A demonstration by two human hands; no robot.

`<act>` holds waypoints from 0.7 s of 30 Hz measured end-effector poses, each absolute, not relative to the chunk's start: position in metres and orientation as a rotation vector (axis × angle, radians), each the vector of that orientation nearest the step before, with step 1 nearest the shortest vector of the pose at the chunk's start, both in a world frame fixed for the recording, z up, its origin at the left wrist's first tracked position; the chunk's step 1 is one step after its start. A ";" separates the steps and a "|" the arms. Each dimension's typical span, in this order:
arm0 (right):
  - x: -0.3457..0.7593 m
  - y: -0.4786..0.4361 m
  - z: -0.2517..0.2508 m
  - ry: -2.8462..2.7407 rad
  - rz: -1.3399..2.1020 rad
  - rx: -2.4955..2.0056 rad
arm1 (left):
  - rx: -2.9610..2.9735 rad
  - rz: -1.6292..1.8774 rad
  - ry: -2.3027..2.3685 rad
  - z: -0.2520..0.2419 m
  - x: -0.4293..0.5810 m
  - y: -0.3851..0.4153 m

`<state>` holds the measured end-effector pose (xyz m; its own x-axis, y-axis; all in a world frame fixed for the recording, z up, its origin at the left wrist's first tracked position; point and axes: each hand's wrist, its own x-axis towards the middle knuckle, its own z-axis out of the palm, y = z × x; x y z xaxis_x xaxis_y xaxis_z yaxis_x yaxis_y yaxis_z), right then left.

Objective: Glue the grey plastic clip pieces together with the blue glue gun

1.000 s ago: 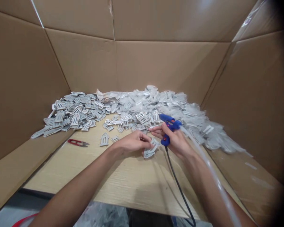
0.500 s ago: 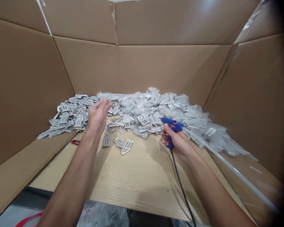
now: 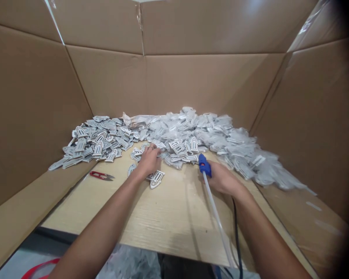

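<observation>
My right hand [image 3: 222, 176] grips a blue hot glue gun [image 3: 204, 166] with a long clear glue stick [image 3: 216, 213] out of its back end. My left hand [image 3: 149, 159] reaches down among small grey-and-white arched window-shaped pieces in the middle. Its fingers are bunched together; their tips are hidden, and I cannot make out what is between them. Just below this hand lies an arched piece [image 3: 157, 179] on the wooden table [image 3: 151, 217]. Another piece [image 3: 131, 169] shows to the left of the wrist.
Loose arched pieces [image 3: 98, 149] are heaped at the left. A bigger heap of clear plastic-bagged pieces [image 3: 238, 143] runs along the back and right. Red-handled thread snips [image 3: 101, 176] lie at the left. Tall cardboard walls [image 3: 215, 83] enclose the table. A black cord [image 3: 236, 232] hangs by the right forearm.
My left hand has moved from the left heap rightward and down to the middle pieces, uncovering the snips. My right hand has turned the glue gun, so its glue stick points back toward me.
</observation>
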<state>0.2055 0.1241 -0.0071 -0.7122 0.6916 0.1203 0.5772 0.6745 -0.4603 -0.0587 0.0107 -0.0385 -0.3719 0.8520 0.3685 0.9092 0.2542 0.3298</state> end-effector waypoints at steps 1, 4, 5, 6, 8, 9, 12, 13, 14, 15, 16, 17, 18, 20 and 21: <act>0.205 0.124 -0.008 -2.614 0.586 -1.009 | -1.650 -0.792 -2.396 -0.038 -0.058 0.012; 0.204 0.124 -0.014 -2.612 0.582 -1.041 | -1.486 -0.876 -2.456 -0.037 -0.058 0.016; 0.204 0.125 -0.015 -2.615 0.578 -1.053 | -1.435 -0.871 -2.491 -0.039 -0.059 0.017; 0.204 0.125 -0.016 -2.617 0.576 -1.062 | -1.389 -0.855 -2.526 -0.040 -0.060 0.018; 0.205 0.126 -0.016 -2.621 0.590 -1.067 | -1.314 -0.830 -2.578 -0.044 -0.064 0.018; 0.205 0.126 -0.015 -2.620 0.609 -1.061 | -1.284 -0.837 -2.589 -0.045 -0.066 0.018; 0.206 0.127 -0.011 -2.556 0.760 -0.978 | -1.242 -0.941 -2.551 -0.044 -0.071 0.019; 0.205 0.126 -0.010 -2.495 0.846 -0.924 | -1.256 -1.026 -2.518 -0.042 -0.070 0.020; 0.204 0.126 -0.008 -2.402 0.946 -0.863 | -1.295 -1.156 -2.481 -0.040 -0.069 0.021; 0.202 0.125 -0.007 -2.288 1.062 -0.803 | -1.354 -1.336 -2.444 -0.037 -0.066 0.023; 0.200 0.124 -0.006 -2.165 1.184 -0.749 | -1.424 -1.555 -2.401 -0.034 -0.061 0.025; 0.198 0.123 -0.006 -2.042 1.299 -0.702 | -1.513 -1.799 -2.354 -0.031 -0.055 0.027; 0.196 0.122 -0.005 -1.927 1.394 -0.662 | -1.595 -2.029 -2.306 -0.028 -0.049 0.028; 0.193 0.120 -0.004 -1.771 1.506 -0.609 | -1.758 -2.296 -2.234 -0.025 -0.035 0.027; 0.193 0.120 -0.004 -1.721 1.519 -0.598 | -1.823 -2.323 -2.239 -0.023 -0.029 0.025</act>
<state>0.1927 0.1196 -0.0038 -0.6092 0.7596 0.2278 -0.1314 0.1866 -0.9736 -0.0287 0.0253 -0.0235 -0.3986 0.8836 0.2457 0.2131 -0.1713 0.9619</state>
